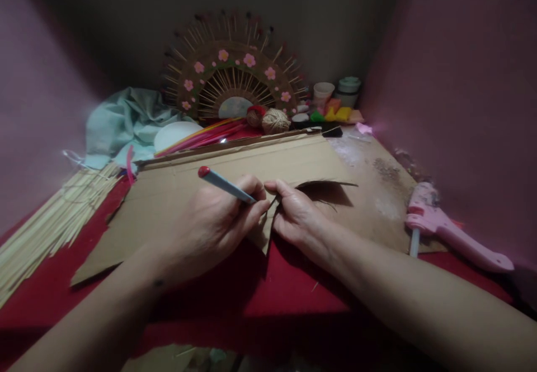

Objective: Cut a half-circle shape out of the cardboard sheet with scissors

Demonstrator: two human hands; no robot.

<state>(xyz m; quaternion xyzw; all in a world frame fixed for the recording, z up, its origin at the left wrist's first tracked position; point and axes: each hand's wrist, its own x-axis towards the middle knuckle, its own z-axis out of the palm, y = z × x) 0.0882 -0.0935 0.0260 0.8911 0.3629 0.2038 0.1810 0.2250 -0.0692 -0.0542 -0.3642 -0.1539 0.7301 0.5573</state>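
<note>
My left hand [222,215] is closed around a pen-like tool [224,183] with a light blue shaft and a red end. Its tip is hidden by the fingers, so I cannot tell whether it writes or cuts. Under that hand lies a large sheet of brown cardboard [168,193], angled across the table. My right hand [297,212] is closed on the sheet's right edge, thumb on top, close to the left fingertips. Beside the thumb a thin, dark-edged strip of the cardboard [325,182] curls up to the right. A pointed corner hangs below the hands.
A pink glue gun [457,232] lies at right on a stained board [369,193]. Pale sticks [62,210] are bundled at left near a teal cloth [121,120]. Behind stand a flowered fan-shaped piece [235,59], a yarn ball [276,121] and a cup [323,93]. Red cloth [302,288] covers the table.
</note>
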